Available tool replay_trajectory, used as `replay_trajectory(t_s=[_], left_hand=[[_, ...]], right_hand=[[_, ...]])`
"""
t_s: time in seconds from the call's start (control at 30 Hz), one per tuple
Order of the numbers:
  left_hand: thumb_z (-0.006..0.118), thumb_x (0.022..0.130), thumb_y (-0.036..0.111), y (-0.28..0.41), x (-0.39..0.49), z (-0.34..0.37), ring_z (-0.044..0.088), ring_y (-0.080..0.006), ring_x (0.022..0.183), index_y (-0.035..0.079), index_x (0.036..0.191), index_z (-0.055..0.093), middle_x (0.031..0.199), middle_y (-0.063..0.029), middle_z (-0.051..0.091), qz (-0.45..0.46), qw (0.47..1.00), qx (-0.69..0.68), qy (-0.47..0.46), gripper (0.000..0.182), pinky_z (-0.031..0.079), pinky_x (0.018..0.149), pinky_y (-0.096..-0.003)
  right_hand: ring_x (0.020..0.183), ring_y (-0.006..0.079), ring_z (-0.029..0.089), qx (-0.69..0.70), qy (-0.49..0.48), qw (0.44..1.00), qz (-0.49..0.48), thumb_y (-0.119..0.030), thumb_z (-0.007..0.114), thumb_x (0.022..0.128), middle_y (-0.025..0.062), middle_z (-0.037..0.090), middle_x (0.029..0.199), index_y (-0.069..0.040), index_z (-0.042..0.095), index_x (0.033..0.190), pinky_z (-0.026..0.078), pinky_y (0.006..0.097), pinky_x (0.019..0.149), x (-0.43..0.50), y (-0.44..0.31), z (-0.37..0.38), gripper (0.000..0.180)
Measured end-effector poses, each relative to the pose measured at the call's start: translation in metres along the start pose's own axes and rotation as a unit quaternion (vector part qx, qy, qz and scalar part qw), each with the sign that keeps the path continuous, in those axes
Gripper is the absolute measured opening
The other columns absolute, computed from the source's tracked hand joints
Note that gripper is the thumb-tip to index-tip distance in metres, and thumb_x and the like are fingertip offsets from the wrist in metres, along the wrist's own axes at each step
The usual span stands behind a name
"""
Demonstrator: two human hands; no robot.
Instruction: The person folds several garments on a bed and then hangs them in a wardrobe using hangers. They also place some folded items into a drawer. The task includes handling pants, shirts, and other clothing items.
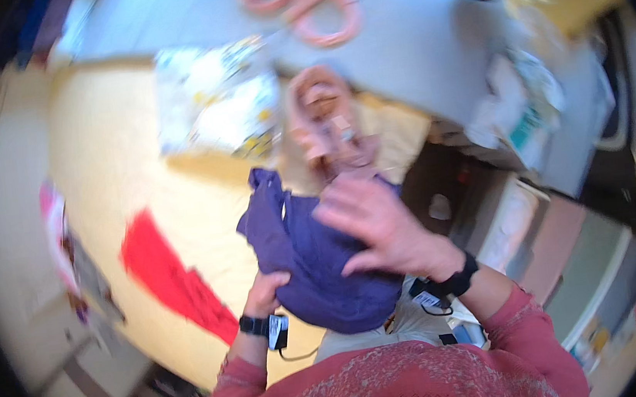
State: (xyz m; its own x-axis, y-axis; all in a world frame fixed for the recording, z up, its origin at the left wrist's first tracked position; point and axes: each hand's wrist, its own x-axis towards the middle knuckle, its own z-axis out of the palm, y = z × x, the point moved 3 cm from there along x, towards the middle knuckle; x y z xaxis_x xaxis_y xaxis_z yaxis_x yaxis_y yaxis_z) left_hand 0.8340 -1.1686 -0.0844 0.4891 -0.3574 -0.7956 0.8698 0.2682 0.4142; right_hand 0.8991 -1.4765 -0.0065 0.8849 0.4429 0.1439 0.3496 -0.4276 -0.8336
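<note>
A dark purple cloth garment [325, 267] hangs bunched in front of my body. My left hand [270, 290] grips its lower left side, the thumb on top of the fabric. Over its upper right part is my right hand [382, 226], blurred, palm down with the fingers spread; whether it touches the cloth I cannot tell. Just beyond the garment lies a crumpled pink cloth item [323, 110]. A bright red cloth [178, 277] rests to the left on the pale yellow surface [97, 140]. Both wrists wear dark bands with small devices.
A patterned white and yellow packet or cloth [220, 101] lies at the back. Pink looped hangers [321, 12] rest on a grey-blue surface [395, 45]. White and green plastic wrapping [518, 108] is at the right, above stacked drawers or boxes [555, 243]. A multicoloured cloth [60, 237] is far left.
</note>
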Motion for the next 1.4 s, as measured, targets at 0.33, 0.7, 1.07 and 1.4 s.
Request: replay_trajectory(t_s=[0.33,0.7,1.07,1.4], left_hand=[[0.07,0.074,0.008,-0.015,0.003,0.111,0.056,-0.0296,0.124,-0.002,0.145,0.037,0.14,-0.0159,0.053,-0.235,0.945,0.107,-0.2,0.079,0.045,0.107,-0.0433],[0.068,0.089,0.047,-0.105,0.053,0.27,0.037,-0.0303,0.138,0.0,0.134,0.051,0.147,-0.0192,0.044,0.151,0.669,0.659,-0.308,0.068,0.027,0.116,-0.0414],[0.069,0.091,0.029,-0.197,0.036,0.257,0.043,-0.0299,0.135,0.005,0.141,0.046,0.148,-0.0131,0.045,-0.354,0.547,0.499,-0.572,0.06,0.032,0.113,-0.0397],[0.069,0.09,0.037,-0.136,0.022,0.22,0.033,-0.0258,0.14,0.008,0.149,0.027,0.154,-0.0114,0.032,-0.52,0.647,0.433,-0.352,0.078,0.025,0.116,-0.0382]], right_hand=[[0.135,0.0316,0.044,0.399,-0.076,0.885,0.225,-0.04,0.082,0.072,0.0229,0.044,0.146,0.003,0.034,0.147,0.034,0.0377,0.112,-0.148,-0.03,0.024,0.098],[0.09,0.0147,0.065,0.547,0.171,0.748,0.335,-0.027,0.079,0.078,0.0074,0.073,0.097,0.002,0.067,0.108,0.051,0.0305,0.081,-0.349,-0.074,0.073,0.044],[0.112,0.021,0.058,0.419,0.355,0.757,0.354,-0.034,0.083,0.075,0.0147,0.062,0.125,-0.003,0.063,0.124,0.045,0.0348,0.097,-0.442,-0.093,0.083,0.061],[0.141,0.0222,0.03,0.72,0.392,0.496,0.287,-0.045,0.079,0.074,0.0146,0.03,0.154,-0.001,0.013,0.155,0.021,0.0342,0.117,-0.432,-0.137,0.129,0.113]])
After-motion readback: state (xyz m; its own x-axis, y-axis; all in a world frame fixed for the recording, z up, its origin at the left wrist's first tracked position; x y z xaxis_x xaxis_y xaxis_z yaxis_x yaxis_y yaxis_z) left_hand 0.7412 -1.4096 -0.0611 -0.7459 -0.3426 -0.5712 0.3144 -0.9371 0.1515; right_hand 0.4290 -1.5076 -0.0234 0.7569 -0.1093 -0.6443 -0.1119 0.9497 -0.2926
